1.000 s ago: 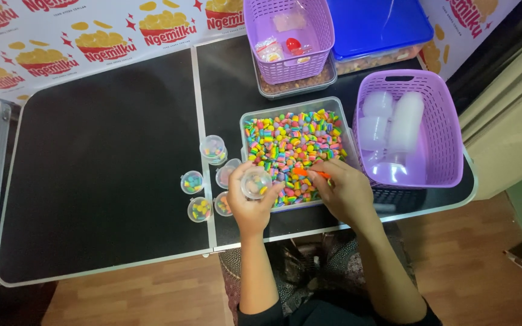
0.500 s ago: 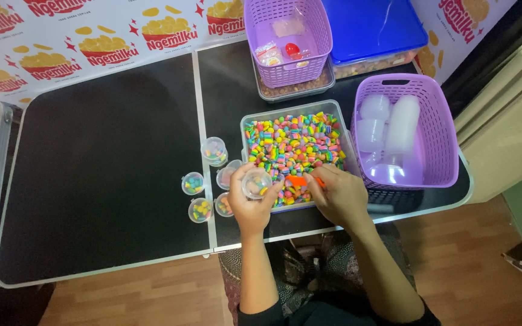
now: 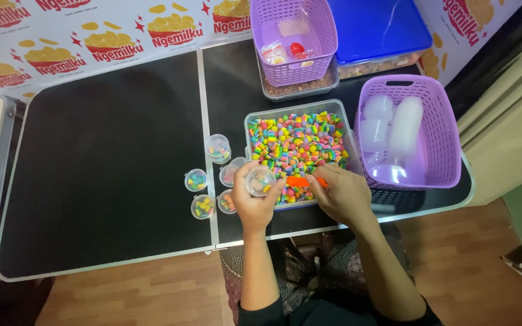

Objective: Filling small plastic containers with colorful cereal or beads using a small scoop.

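1. Head view, looking down: the left hand [image 3: 255, 202] is curled around a small clear plastic cup [image 3: 260, 181], gripping it by the sides with its mouth facing up, at the near left corner of the candy tub.
2. Just to its right, the right hand [image 3: 342, 194] is closed on an orange scoop [image 3: 300, 180]; the scoop's tip lies almost against the rim of the held cup, over the near edge of the tub.
3. Under both hands sits a clear rectangular tub [image 3: 250, 121] filled with small rainbow-coloured candies [image 3: 297, 142].
4. Left of the tub, five small cups with candies in them [image 3: 212, 181] stand in a loose cluster on the black worktop [image 3: 104, 163], near the seam between its two panels.
5. Right of the tub, touching it, a purple basket [image 3: 442, 139] holds stacks of empty clear cups [image 3: 391, 130].
6. Behind the tub, a second, smaller purple basket [image 3: 321, 42] rests on a clear container, with a blue-lidded box [image 3: 376, 27] beside it.
7. A printed banner with red and yellow designs [image 3: 92, 36] runs along the far edge.
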